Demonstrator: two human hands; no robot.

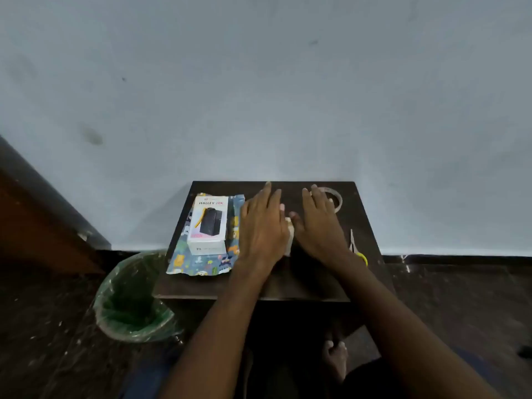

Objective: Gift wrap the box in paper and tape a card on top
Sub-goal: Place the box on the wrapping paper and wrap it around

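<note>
A white box (207, 224) printed with a black device lies on a sheet of blue cartoon-patterned wrapping paper (201, 262) at the left of a small dark table (311, 286). My left hand (263, 228) and my right hand (319, 226) lie flat side by side in the middle of the table, fingers straight. Between them a small pale item, perhaps a card (289, 237), shows only as a sliver. A clear tape roll (336, 198) lies by my right fingertips. Scissors (355, 247) with yellow handles lie at the right.
A green-lined waste bin (131, 300) stands on the floor at the table's left front corner. A pale wall rises right behind the table. A brown piece of furniture (34, 226) stands at the far left. My foot (335, 361) shows under the table.
</note>
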